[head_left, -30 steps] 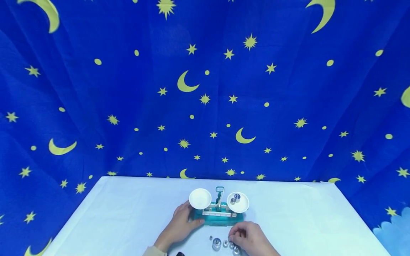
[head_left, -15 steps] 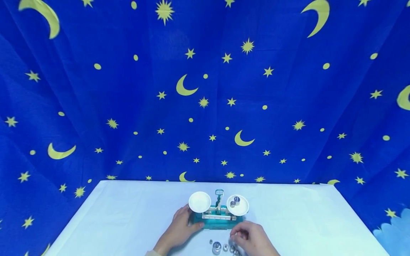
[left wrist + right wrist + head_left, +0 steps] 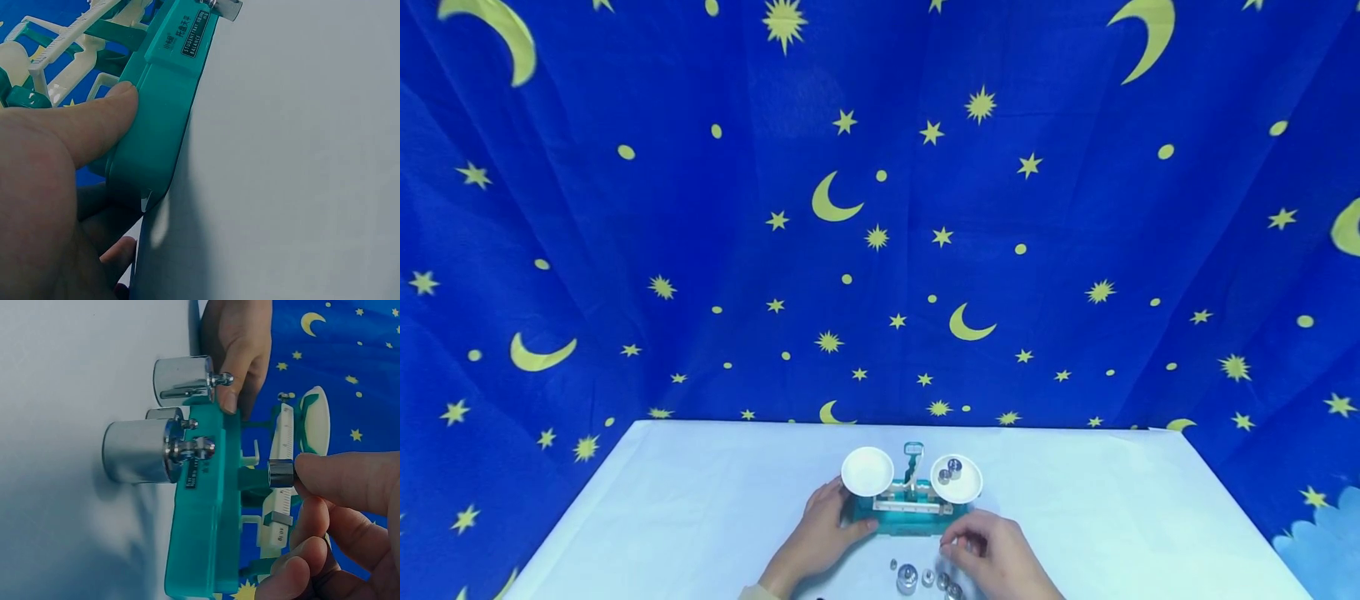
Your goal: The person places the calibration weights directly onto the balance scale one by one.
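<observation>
Pinching a shiny metal cylinder (image 3: 281, 474)

The right hand (image 3: 1000, 554) has drawn up slightly from the metal weights (image 3: 942, 581) at the lower middle of the frame, its fingertips now closer to the balance's green base (image 3: 913, 525). The desk (image 3: 737, 500) appears a little lower in the head view.

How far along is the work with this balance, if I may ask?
Done, it seems: two small silver metal weights sit in the round white right pan. In hand: the right hand pinches a small silver cylindrical weight, not yet in the pan, while the left hand holds the green plastic balance base. Remaining, probably: placing that weight; five other silver metal weights sit on the white table.
</observation>
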The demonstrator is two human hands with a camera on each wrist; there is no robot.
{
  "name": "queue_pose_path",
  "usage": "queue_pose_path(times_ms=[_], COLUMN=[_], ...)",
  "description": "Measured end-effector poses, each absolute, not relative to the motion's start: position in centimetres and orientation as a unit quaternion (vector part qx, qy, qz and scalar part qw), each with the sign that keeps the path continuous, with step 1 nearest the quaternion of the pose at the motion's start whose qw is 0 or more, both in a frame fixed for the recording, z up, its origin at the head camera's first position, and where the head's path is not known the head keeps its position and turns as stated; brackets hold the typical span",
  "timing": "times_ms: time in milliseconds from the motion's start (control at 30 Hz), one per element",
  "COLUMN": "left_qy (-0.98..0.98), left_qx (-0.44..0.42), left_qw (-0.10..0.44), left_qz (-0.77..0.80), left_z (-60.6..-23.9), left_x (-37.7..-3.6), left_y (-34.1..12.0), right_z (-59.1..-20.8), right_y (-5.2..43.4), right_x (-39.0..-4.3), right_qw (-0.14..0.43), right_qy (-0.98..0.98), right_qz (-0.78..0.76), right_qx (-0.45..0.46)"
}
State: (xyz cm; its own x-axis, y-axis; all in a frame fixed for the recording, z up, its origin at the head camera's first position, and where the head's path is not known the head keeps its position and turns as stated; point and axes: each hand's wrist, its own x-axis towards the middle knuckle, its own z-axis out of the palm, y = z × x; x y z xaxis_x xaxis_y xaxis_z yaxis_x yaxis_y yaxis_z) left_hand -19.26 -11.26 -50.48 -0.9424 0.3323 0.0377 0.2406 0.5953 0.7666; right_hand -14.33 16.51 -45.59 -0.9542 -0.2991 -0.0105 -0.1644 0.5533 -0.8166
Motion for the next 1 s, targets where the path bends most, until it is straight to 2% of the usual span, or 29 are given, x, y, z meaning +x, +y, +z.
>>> queue_pose_path(times_ms=[400,700,1000], left_qy=[0.892,0.895,0.896], left_qx=[0.16,0.162,0.162], left_qw=[0.055,0.047,0.05], left_qz=[0.418,0.413,0.411], left_z=[-50.5,-50.6,-50.7], left_x=[-19.2,-19.2,-19.4], left_y=[-11.2,-11.3,-11.2], right_z=[-44.7,-44.3,-43.9], right_y=[16.6,16.8,17.2], right_x=[-14.0,-14.1,-14.3], right_qw=[0.059,0.018,0.005], right_qy=[0.879,0.868,0.87], right_qz=[-0.46,-0.473,-0.476], right_qx=[-0.115,-0.146,-0.128])
